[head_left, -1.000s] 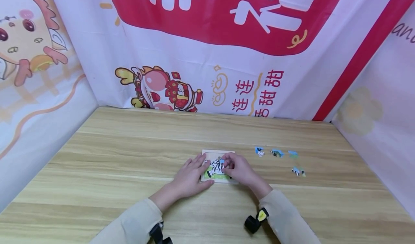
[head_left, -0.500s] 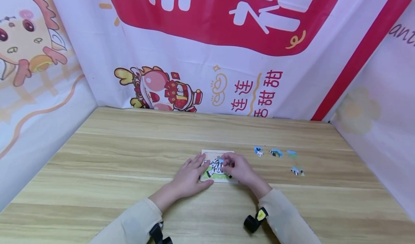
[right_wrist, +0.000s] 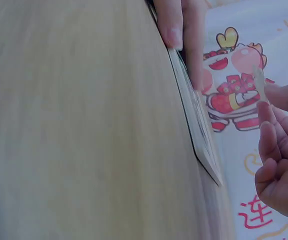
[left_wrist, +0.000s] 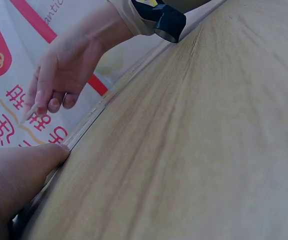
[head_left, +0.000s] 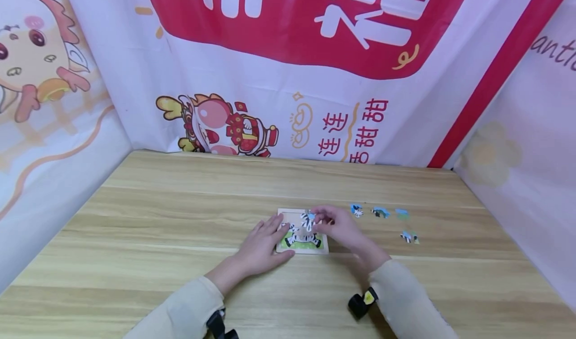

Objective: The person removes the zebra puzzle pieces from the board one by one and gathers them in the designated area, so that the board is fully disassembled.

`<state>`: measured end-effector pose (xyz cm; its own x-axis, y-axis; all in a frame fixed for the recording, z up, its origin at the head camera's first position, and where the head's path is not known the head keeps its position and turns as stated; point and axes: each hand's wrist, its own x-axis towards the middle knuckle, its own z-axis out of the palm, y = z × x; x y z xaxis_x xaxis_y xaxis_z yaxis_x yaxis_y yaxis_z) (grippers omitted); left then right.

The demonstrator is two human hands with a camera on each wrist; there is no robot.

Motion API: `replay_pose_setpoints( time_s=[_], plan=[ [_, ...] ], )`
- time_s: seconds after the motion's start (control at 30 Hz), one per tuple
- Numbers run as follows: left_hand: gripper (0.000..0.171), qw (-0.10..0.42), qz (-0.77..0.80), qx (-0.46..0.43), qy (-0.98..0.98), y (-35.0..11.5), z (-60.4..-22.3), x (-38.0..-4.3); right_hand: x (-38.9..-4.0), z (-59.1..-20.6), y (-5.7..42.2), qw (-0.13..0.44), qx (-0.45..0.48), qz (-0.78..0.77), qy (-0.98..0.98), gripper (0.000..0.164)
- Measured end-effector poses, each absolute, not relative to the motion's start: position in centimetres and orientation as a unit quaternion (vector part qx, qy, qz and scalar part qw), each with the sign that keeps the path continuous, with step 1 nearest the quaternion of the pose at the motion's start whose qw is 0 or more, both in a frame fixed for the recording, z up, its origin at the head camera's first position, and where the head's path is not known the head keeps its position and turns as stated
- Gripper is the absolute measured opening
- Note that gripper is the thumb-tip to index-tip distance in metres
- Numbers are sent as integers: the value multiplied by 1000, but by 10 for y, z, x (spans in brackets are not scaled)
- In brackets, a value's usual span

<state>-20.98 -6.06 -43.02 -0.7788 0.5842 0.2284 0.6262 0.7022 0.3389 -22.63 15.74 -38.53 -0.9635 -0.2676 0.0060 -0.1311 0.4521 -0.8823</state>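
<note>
A small zebra jigsaw puzzle board [head_left: 290, 210] with a pale rim lies on the table. My left hand [head_left: 261, 246] rests along its left side, fingers spread and thumb at the near edge. Over the upper right of the board, my right hand [head_left: 337, 226] pinches a striped puzzle piece [head_left: 308, 221] between thumb and fingers. The right wrist view shows this thin piece [right_wrist: 260, 82] edge-on, held clear of the board [right_wrist: 199, 135]. Zebra legs and green grass fill the board's lower part; bare wood shows above them.
Several loose puzzle pieces lie right of the board, among them a zebra-striped piece [head_left: 357, 210], a dark and blue one [head_left: 380, 212], a blue-green one [head_left: 402, 213] and another striped one [head_left: 406, 236]. Printed cloth walls [head_left: 252, 74] enclose the wooden table [head_left: 180, 199].
My right hand has lifted the striped piece up from the board and shifted slightly away, uncovering more of the board's middle. The left hand keeps its place on the board.
</note>
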Motion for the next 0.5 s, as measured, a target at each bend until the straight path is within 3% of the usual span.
replay_pose_setpoints(
  time_s=[0.5],
  plan=[
    [65, 50, -203, -322, -923, -60, -434, -211, -211, -361, 223, 46, -134, -488, 861, 30]
  ],
)
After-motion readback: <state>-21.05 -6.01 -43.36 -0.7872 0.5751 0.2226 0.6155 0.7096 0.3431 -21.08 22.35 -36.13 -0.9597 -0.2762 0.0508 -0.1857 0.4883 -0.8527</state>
